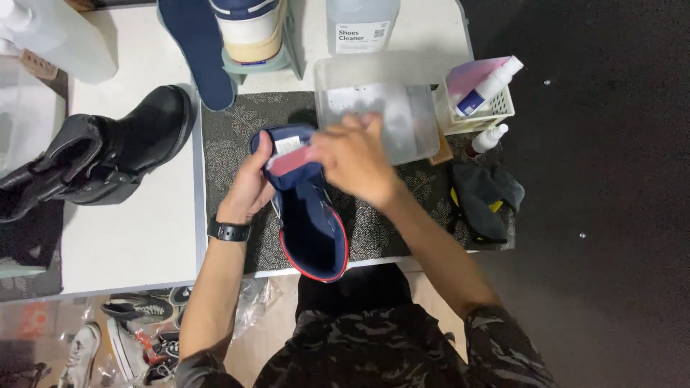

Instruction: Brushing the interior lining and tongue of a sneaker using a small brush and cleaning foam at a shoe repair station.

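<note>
Far off to the left of the fingers sat a black boot (108, 154) on the white table (129, 237), lying on its side, well apart from both hands. The left hand (250, 188) had its fingers curled around the upper edge of a navy high-top sneaker (309, 223) with a red sole edge, gripping it by the collar. The shoe's sole end pointed back toward the person, resting on the dark patterned mat (230, 144). The right hand (356, 159) was right over the shoe's opening, fingers loosely bent and touching a reddish bit inside the collar; it was blurred, so I couldn't tell if it was actually pinching anything. Just past those fingertips was a clear plastic tub (381, 115). Further right, a small white basket (496, 108) with a spray bottle, and a dark cloth (485, 197).
</note>
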